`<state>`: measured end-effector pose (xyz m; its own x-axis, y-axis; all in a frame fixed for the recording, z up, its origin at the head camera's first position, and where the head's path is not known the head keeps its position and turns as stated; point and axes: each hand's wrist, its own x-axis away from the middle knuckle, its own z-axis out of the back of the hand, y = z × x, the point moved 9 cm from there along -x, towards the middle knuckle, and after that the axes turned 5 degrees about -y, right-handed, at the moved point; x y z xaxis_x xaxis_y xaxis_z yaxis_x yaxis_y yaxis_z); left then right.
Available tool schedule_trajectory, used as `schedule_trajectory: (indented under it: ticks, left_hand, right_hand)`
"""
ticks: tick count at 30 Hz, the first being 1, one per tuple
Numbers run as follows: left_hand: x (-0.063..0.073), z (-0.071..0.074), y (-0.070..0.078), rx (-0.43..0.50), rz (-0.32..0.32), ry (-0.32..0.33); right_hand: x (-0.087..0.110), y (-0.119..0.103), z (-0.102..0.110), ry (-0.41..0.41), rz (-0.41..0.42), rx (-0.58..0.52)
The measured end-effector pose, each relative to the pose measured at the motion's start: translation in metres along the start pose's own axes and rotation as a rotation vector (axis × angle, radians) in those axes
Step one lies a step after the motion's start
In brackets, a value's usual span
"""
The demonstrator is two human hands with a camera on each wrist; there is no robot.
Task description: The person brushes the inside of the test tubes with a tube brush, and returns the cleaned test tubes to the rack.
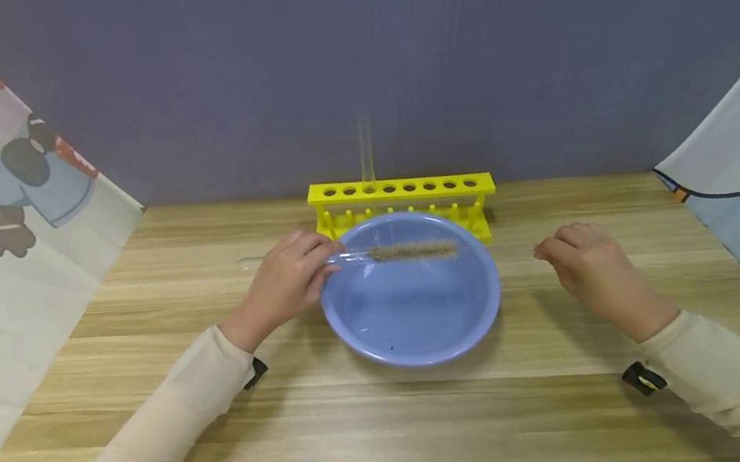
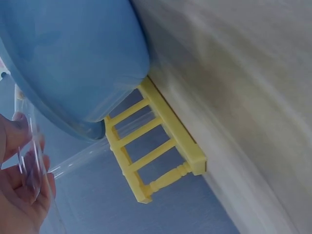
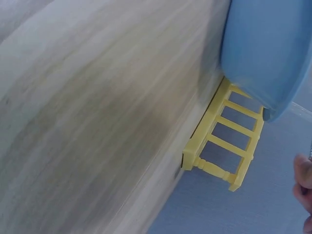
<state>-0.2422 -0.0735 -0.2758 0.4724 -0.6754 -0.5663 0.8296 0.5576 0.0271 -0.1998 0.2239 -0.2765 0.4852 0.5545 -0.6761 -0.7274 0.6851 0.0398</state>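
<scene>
Over the left rim of a blue basin (image 1: 416,303), my left hand (image 1: 291,274) grips a clear glass test tube (image 1: 254,264) lying roughly level. The left wrist view shows the fingers curled round the test tube (image 2: 30,146). Brown bristles of a test tube brush (image 1: 413,252) stand mostly outside the tube's mouth, above the basin. To the right of the basin, my right hand (image 1: 592,271) has its thumb and fingers pinched together. A bit of thin twisted wire, the brush's handle, shows at these fingers (image 3: 303,170) in the right wrist view; most of it is too faint to see.
Behind the basin stands a yellow test tube rack (image 1: 400,189), partly hidden by it. Another clear test tube (image 1: 365,149) stands upright in the rack. A dark grey-blue wall (image 1: 529,51) rises behind the wooden table (image 1: 399,440), with printed cloths on both sides.
</scene>
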Motion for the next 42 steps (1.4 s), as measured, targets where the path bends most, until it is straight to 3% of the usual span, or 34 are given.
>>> schedule_trajectory:
  ticks: [10,19,28,35,42]
  left_hand:
    - [-0.005,-0.008,-0.002,0.08,0.099,-0.173]
    - [-0.01,-0.017,-0.004,0.166,0.197,-0.298]
    - [-0.01,-0.029,-0.014,0.428,0.356,-0.448]
    - [-0.009,-0.036,-0.014,0.56,0.396,-0.548]
    - [-0.01,-0.036,-0.013,0.556,0.4,-0.563]
  right_hand:
    - [0.001,-0.006,-0.001,-0.013,0.044,0.066]
    - [0.001,-0.011,0.002,0.077,0.093,0.101]
    - [0.001,-0.013,0.003,0.112,0.118,0.119]
    - [0.0,-0.016,0.005,0.15,0.137,0.123]
    - [-0.002,-0.019,0.005,0.172,0.139,0.121]
